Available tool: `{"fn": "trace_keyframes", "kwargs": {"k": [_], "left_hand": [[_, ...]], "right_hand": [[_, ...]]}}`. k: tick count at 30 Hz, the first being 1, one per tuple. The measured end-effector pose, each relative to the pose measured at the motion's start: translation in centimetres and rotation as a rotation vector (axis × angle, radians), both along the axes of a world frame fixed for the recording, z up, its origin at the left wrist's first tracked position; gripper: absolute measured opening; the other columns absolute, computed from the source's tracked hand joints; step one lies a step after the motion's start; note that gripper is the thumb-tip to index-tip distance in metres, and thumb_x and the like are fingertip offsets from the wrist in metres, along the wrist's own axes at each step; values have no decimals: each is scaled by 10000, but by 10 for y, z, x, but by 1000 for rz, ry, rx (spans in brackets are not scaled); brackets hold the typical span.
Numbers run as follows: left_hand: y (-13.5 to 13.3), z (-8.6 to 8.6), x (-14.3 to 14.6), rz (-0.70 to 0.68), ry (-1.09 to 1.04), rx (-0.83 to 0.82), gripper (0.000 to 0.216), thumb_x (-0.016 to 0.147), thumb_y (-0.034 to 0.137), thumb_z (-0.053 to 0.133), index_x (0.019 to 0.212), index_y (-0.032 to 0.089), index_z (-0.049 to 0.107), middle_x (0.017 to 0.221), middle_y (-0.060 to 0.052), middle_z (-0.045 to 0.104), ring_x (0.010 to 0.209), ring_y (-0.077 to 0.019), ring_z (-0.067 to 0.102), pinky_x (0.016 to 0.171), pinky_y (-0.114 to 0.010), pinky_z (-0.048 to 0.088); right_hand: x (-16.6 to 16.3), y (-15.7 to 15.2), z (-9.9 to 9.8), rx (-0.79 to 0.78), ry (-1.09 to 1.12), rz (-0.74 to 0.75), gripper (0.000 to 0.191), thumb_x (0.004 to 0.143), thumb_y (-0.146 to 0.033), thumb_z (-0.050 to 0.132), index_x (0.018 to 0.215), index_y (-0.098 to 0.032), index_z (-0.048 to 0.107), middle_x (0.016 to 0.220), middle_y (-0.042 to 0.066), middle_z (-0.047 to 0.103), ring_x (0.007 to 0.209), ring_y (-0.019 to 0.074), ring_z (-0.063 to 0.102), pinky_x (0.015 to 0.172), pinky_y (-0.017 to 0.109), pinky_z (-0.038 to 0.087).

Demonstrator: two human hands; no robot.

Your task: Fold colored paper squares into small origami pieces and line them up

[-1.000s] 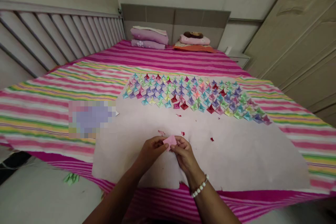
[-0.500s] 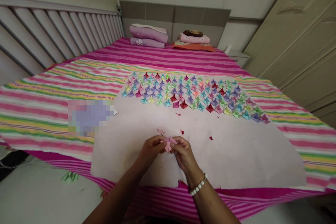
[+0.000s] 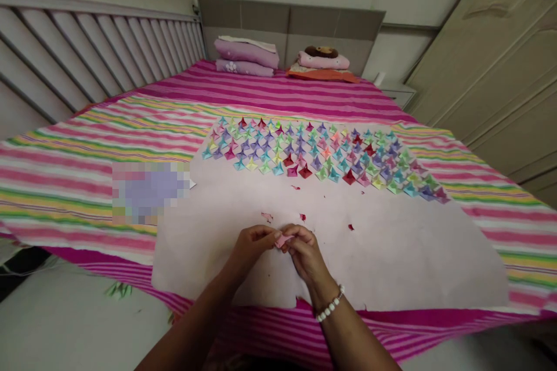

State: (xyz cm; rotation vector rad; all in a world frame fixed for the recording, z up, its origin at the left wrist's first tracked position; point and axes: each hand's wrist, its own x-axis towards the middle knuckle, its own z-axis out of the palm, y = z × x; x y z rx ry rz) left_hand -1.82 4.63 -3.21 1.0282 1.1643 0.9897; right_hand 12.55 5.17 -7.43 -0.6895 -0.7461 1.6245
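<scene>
Both hands meet over the near part of a large pale paper sheet (image 3: pixel 391 255) spread on the bed. My left hand (image 3: pixel 252 245) and my right hand (image 3: pixel 304 250) pinch a small pink folded paper piece (image 3: pixel 282 240) between their fingertips; most of it is hidden by the fingers. A bead bracelet (image 3: pixel 329 304) circles my right wrist. Farther up the sheet lie several rows of small folded paper shapes (image 3: pixel 317 153) in many colours. A few red and pink paper scraps (image 3: pixel 267 217) lie just beyond my hands.
The bed carries a pink, green and yellow striped cover (image 3: pixel 87 151). Folded bedding (image 3: pixel 248 58) and a pillow with a soft toy (image 3: pixel 322 61) sit at the headboard. A slatted rail (image 3: pixel 100 52) runs along the left, wardrobe doors (image 3: pixel 491 69) on the right. A blurred patch (image 3: pixel 148 192) lies left.
The pink paper has gone from a flat square held up between the hands to a smaller folded piece squeezed between the fingertips. The hands stayed in place.
</scene>
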Motion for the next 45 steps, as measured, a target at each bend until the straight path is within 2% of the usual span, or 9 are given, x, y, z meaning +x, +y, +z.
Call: {"fn": "trace_keyframes", "kwargs": {"k": [5, 9, 14, 21, 25, 34, 38, 41, 45], "left_hand": [[1, -6, 4, 116, 47, 64, 172, 579, 270, 774, 657, 155, 672, 592, -5, 674, 594, -149, 622, 601, -256, 465], [0, -11, 5, 102, 14, 135, 183, 628, 278, 741, 739, 165, 650, 588, 7, 669, 582, -147, 632, 589, -256, 477], [-1, -13, 7, 122, -18, 104, 444, 608, 269, 755, 1019, 158, 631, 641, 16, 681, 610, -138, 626, 617, -260, 482], [-1, -11, 10, 98, -28, 17, 242, 643, 363, 751, 711, 145, 669, 620, -2, 664, 625, -146, 607, 640, -268, 458], [-1, -8, 9, 114, -14, 25, 257, 658, 397, 726, 604, 152, 669, 587, -2, 651, 623, -147, 588, 650, -268, 450], [-1, -6, 7, 150, 58, 32, 378, 773, 477, 571, 764, 134, 727, 625, -22, 650, 653, -156, 576, 651, -274, 441], [-3, -8, 11, 175, -17, -10, 387, 665, 416, 709, 930, 135, 700, 759, -34, 689, 707, -163, 610, 688, -287, 467], [-3, -12, 11, 146, -66, 21, 367, 588, 339, 774, 886, 141, 690, 809, -47, 707, 752, -175, 625, 717, -291, 467], [1, -18, 6, 127, -18, 56, 254, 652, 353, 723, 800, 147, 697, 700, -14, 669, 671, -144, 574, 674, -270, 436]], "right_hand": [[0, 1, 0, -34, 17, 30, 232, 673, -217, 704, 903, -187, 696, 673, 8, 676, 549, 126, 580, 543, 251, 440], [-3, 3, -5, -21, -134, 19, 170, 668, -253, 772, 787, -175, 679, 597, -2, 657, 507, 106, 538, 518, 231, 399], [-4, 3, -8, -1, -175, -7, 154, 701, -277, 757, 677, -176, 643, 568, -16, 643, 475, 86, 484, 498, 219, 353], [-3, 1, -2, 20, -182, 0, 162, 711, -261, 746, 637, -184, 623, 597, -4, 664, 497, 99, 475, 513, 233, 350], [-3, 2, -2, 25, -177, -12, 159, 690, -273, 759, 633, -188, 637, 598, -8, 651, 506, 106, 466, 515, 241, 345], [-4, 3, -6, -41, -179, -32, 199, 731, -336, 713, 634, -170, 663, 508, -26, 570, 492, 101, 444, 541, 250, 326], [-4, 4, -6, -30, -168, -81, 204, 735, -345, 714, 640, -174, 657, 499, -29, 560, 499, 105, 451, 552, 252, 333], [-4, 4, -4, -32, -142, -119, 189, 714, -348, 738, 664, -184, 660, 491, -39, 544, 495, 109, 447, 547, 254, 335], [-4, 5, -1, -5, -109, -97, 196, 727, -369, 734, 728, -178, 690, 524, -24, 562, 506, 114, 454, 539, 256, 338]]}}
